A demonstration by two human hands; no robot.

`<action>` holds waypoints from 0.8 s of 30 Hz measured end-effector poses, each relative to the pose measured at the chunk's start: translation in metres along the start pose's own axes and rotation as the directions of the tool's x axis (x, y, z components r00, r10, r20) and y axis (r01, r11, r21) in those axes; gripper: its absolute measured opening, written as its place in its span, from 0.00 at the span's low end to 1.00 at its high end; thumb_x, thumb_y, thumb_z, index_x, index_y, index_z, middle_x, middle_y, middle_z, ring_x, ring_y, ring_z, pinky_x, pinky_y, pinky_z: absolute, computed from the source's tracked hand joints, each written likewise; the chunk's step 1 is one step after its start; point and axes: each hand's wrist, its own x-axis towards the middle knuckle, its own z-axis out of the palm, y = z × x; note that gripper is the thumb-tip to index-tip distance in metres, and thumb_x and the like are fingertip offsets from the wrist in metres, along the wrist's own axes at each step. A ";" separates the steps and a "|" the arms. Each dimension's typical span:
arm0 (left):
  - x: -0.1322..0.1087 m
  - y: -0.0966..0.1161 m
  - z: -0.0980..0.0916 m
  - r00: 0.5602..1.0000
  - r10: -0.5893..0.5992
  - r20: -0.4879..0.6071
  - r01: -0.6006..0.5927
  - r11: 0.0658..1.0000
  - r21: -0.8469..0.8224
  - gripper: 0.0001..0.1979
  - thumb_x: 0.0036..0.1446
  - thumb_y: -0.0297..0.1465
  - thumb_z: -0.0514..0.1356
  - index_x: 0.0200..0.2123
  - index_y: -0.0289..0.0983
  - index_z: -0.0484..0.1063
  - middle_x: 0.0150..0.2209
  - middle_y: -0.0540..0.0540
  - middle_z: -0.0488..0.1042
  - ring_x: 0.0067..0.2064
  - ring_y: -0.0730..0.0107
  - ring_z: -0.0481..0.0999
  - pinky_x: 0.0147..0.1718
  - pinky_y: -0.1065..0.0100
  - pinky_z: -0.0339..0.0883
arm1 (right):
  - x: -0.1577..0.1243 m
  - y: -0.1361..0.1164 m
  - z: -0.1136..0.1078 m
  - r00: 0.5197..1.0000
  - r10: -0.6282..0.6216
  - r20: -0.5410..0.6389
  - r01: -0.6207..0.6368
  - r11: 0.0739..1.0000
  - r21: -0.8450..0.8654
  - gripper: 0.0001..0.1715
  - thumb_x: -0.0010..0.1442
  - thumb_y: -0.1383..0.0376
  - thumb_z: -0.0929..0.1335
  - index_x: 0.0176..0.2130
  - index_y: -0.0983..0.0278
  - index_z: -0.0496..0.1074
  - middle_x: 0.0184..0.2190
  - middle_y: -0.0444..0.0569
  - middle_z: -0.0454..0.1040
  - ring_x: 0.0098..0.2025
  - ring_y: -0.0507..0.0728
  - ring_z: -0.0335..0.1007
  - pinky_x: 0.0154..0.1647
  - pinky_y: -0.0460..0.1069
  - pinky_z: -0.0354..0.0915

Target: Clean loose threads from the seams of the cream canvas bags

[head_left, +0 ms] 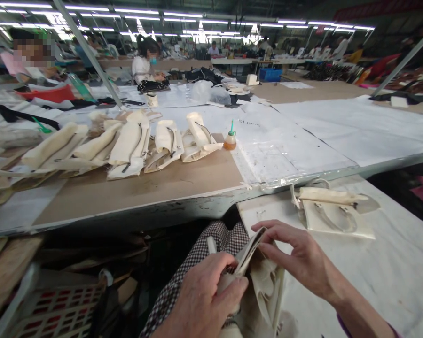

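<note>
An unfinished cream bag (266, 286) is held low in front of me, over my checked clothing. My left hand (206, 293) grips its near side, with the thumb and fingers closed on the folded edge. On the far side, my right hand (299, 258) pinches the top edge between thumb and fingertips. The bag's lining gapes below that edge, and its lower part runs out of view. A pale, rod-like end (211, 245) sticks up just beyond my left fingers; I cannot make out what it belongs to.
Another cream handbag (338, 218) lies on the white side table (391, 263). Across the long worktable (183, 185) stand several cream bag pieces (130, 143) with dark zips, beside a green-nozzled bottle (230, 142). A plastic basket (63, 300) sits below left. Co-workers sit farther back.
</note>
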 end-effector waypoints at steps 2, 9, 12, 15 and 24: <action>0.001 -0.005 0.004 0.996 0.082 -0.041 -0.081 0.996 0.041 0.06 0.62 0.31 0.55 0.35 0.38 0.71 0.31 0.50 0.74 0.31 0.70 0.71 0.26 0.73 0.58 | 0.000 0.002 0.002 0.999 -0.016 -0.035 0.017 1.000 0.010 0.08 0.63 0.68 0.68 0.31 0.61 0.73 0.45 0.47 0.77 0.50 0.55 0.73 0.52 0.49 0.67; 0.009 -0.012 0.012 0.920 0.346 -0.182 -0.276 0.905 0.325 0.12 0.59 0.21 0.49 0.24 0.38 0.59 0.22 0.53 0.65 0.22 0.74 0.63 0.24 0.70 0.52 | 0.000 0.008 0.015 0.988 -0.089 -0.123 0.084 0.995 -0.049 0.08 0.65 0.67 0.66 0.32 0.61 0.70 0.47 0.48 0.75 0.49 0.54 0.74 0.49 0.48 0.67; 0.013 -0.013 0.011 0.901 0.387 -0.195 -0.301 0.882 0.363 0.12 0.56 0.19 0.48 0.23 0.38 0.56 0.21 0.53 0.63 0.23 0.74 0.63 0.24 0.71 0.52 | 0.001 0.008 0.017 0.985 -0.127 -0.119 0.116 0.989 -0.094 0.06 0.66 0.68 0.65 0.35 0.60 0.70 0.50 0.48 0.73 0.49 0.53 0.73 0.47 0.47 0.67; 0.017 -0.015 0.008 0.912 0.383 -0.149 -0.336 0.904 0.264 0.11 0.56 0.19 0.49 0.24 0.38 0.56 0.27 0.51 0.68 0.28 0.72 0.68 0.27 0.72 0.57 | 0.002 0.007 0.015 0.982 -0.158 -0.105 0.148 0.984 -0.100 0.07 0.66 0.71 0.65 0.36 0.61 0.70 0.49 0.46 0.74 0.47 0.51 0.74 0.47 0.46 0.67; 0.029 -0.005 0.002 0.958 0.268 -0.097 -0.268 0.963 0.016 0.03 0.59 0.25 0.59 0.33 0.39 0.68 0.29 0.53 0.70 0.30 0.72 0.69 0.28 0.74 0.60 | 0.003 0.000 0.013 0.981 -0.180 -0.066 0.176 0.982 -0.072 0.09 0.63 0.75 0.67 0.37 0.61 0.72 0.42 0.43 0.76 0.40 0.51 0.75 0.41 0.45 0.68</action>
